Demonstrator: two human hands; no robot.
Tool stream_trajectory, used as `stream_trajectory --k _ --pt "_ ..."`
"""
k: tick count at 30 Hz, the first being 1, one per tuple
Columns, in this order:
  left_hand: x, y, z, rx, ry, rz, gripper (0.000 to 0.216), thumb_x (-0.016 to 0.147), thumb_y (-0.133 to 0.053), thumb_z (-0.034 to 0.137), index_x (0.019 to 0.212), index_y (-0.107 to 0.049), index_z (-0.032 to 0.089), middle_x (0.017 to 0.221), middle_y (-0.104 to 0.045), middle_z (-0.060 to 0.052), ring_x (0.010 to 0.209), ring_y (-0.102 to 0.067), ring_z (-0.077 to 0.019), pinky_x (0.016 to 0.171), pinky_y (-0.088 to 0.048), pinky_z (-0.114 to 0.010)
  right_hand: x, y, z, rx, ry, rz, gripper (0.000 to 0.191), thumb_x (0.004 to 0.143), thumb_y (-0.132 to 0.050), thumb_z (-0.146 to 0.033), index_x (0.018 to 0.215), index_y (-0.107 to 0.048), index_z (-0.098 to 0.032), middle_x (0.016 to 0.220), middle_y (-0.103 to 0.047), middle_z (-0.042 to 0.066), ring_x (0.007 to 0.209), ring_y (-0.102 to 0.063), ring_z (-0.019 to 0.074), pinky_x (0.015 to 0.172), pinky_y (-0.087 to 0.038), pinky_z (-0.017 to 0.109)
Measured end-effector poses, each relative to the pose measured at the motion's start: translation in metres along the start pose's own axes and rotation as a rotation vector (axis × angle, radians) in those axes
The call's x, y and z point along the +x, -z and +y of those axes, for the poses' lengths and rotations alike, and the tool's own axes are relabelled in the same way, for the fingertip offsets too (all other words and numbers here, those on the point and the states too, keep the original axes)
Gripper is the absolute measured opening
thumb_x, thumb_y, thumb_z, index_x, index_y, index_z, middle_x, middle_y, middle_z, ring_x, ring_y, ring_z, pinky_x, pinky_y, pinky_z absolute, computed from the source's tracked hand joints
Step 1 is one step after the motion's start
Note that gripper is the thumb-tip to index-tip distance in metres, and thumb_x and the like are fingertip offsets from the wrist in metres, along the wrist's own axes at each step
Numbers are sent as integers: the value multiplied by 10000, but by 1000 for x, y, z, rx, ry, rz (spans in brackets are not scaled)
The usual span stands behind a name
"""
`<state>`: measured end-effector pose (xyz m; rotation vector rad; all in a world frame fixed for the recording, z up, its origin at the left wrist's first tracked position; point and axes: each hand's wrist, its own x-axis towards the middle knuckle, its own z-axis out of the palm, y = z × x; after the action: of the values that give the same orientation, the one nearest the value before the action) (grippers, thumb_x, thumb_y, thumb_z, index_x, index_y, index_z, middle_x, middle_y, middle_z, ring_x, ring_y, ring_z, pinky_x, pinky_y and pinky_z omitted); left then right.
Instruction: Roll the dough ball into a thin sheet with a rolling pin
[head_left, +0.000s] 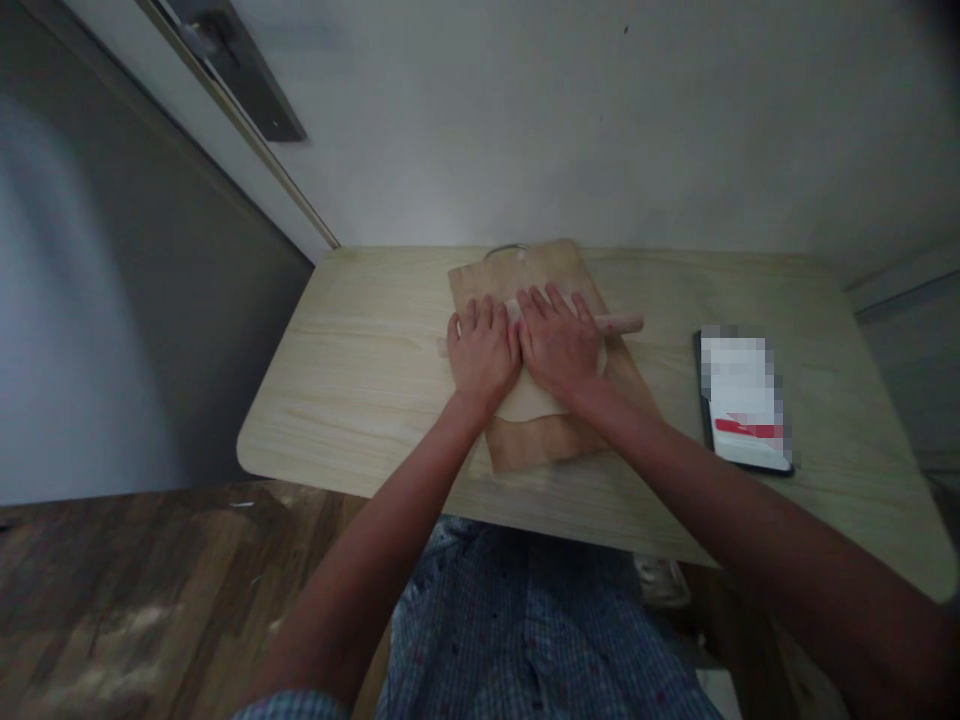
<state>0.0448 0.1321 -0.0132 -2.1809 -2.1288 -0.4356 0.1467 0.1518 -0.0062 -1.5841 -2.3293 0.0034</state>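
Note:
A wooden board (559, 440) lies on the pale wooden table (360, 370), with a flat sheet of pale dough (529, 400) on it. A wooden rolling pin (619, 323) lies across the dough; only its right end shows clearly. My left hand (482, 352) and my right hand (559, 342) rest side by side on top of the pin, palms down and fingers stretched flat toward the wall. The hands hide the middle of the pin and much of the dough.
A phone (742, 400) with a lit screen lies on the table to the right of the board. A white wall stands just behind the table. The table's front edge is near my lap, with wooden floor (150, 590) to the left.

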Motion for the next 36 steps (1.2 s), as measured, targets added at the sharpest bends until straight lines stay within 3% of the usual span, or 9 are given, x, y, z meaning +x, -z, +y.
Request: stream_trajectory --k 8,16,20,26,30,36 --pt "55 -10 -10 -19 48 -32 433 892 -148 329 1174 -445 188 1243 -466 -70 1177 -363 -219 928 -315 -363 60 -10 9 8 -15 -29 331 852 -300 -240 1096 -502 -143 1128 -546 112 1060 -452 223 884 -328 375" --pt "79 -10 -15 -22 58 -62 438 896 -137 317 1105 -489 160 1231 -462 -105 1176 -364 -242 939 -294 -383 84 -8 12 -66 -10 -90 329 853 -285 -234 977 -567 -119 1054 -577 139 1023 -466 248 894 -291 416" --pt "67 -8 -13 20 64 -21 434 893 -154 324 1079 -508 154 1210 -481 -107 1164 -373 -245 922 -311 -375 73 -7 8 -89 -44 -65 346 854 -283 -258 973 -579 -122 1085 -566 141 1055 -442 251 898 -280 415" --pt "29 -2 -5 40 39 13 433 893 -152 292 1062 -530 166 1215 -490 -91 1155 -386 -229 952 -265 -407 33 -4 1 -99 -30 -7 351 857 -282 -262 955 -588 -121 1055 -591 139 1034 -469 230 924 -244 414" --pt "2 3 1 19 23 8 415 887 -184 291 1174 -452 156 1299 -406 -95 1223 -301 -217 990 -204 -414 3 -6 -2 -101 -11 67 374 862 -273 -262 1095 -528 -120 1202 -505 130 1191 -334 215 992 -144 416" --pt "-20 7 7 -3 18 6 422 877 -221 316 1255 -354 182 1374 -288 -76 1271 -203 -200 1019 -130 -438 -21 -1 -4 -63 16 74 393 869 -261 -263 1168 -477 -127 1304 -388 152 1238 -268 203 1005 -140 396"
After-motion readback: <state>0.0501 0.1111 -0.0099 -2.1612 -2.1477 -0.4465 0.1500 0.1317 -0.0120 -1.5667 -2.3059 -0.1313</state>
